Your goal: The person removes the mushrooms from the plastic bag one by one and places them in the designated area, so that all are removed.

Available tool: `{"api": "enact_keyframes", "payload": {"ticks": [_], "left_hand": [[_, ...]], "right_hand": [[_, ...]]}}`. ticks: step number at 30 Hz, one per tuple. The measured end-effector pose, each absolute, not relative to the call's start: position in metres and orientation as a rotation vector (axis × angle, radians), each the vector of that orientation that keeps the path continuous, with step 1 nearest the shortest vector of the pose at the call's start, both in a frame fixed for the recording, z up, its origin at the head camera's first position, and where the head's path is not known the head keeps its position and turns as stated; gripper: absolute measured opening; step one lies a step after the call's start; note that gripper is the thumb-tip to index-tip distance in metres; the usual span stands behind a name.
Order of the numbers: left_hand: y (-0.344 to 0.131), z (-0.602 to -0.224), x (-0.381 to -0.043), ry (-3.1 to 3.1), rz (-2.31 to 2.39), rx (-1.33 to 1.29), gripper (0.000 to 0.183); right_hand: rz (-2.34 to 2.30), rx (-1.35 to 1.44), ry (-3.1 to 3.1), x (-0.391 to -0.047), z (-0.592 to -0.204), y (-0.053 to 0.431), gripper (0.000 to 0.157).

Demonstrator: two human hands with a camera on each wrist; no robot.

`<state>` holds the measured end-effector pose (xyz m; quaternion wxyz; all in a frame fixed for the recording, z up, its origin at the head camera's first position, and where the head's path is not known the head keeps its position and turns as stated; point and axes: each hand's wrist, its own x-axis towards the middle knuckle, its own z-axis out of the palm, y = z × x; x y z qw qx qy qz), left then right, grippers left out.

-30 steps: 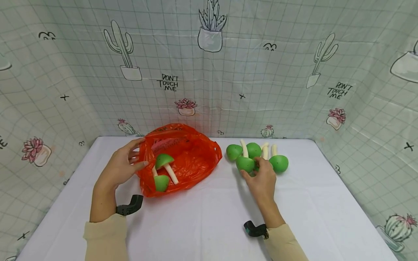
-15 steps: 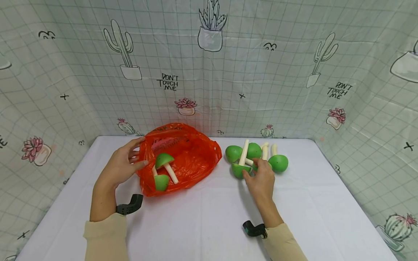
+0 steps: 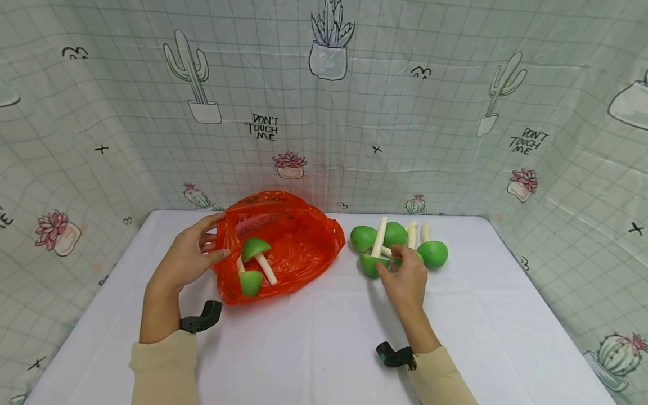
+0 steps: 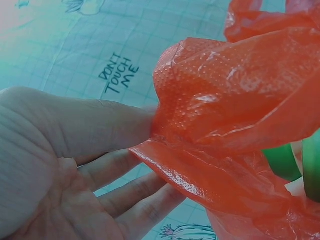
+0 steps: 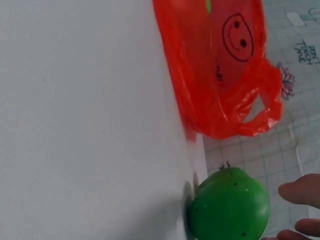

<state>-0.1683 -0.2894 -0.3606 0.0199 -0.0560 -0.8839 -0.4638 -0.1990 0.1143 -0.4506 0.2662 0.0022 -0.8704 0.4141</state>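
Observation:
My left hand pinches the side edge of a red plastic bag between thumb and fingers. In the left wrist view the bag's film bunches at the thumb tip. Two toy mushrooms with green caps and white stems lie inside the bag; one cap is above the other cap. My right hand hovers low over more green mushrooms, thumb beside the cap of the front mushroom, whose stem points up. In the right wrist view the thumb stands apart from a speckled green cap.
Around the right hand lie several other mushrooms, among them a left one, a back one and a right one. A white cloth covers the table. Behind rises a checked cactus-print curtain.
The front mushroom has tipped and shifted left toward me, its cap now lower and its stem slanting upward. My right hand has shifted slightly down; my left hand keeps its grip on the bag.

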Motion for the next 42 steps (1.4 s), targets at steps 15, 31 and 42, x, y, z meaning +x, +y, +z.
{"api": "enact_keyframes", "payload": {"ticks": [15,31,42], "left_hand": [[-0.294,-0.359,-0.168,-2.756,-1.421,-0.155,0.077],[-0.293,-0.367,-0.17,-2.731,-1.486,-0.162,0.076],[-0.296,-0.365,-0.17,-2.733,-1.456,-0.147,0.075]], "right_hand": [[1.33,0.212,-2.291,-0.195,-0.43,0.062,0.042],[1.469,0.401,-2.371,-0.192,-0.428,-0.016,0.042],[1.547,0.49,-2.411,-0.196,-0.445,-0.051,0.035]]}}
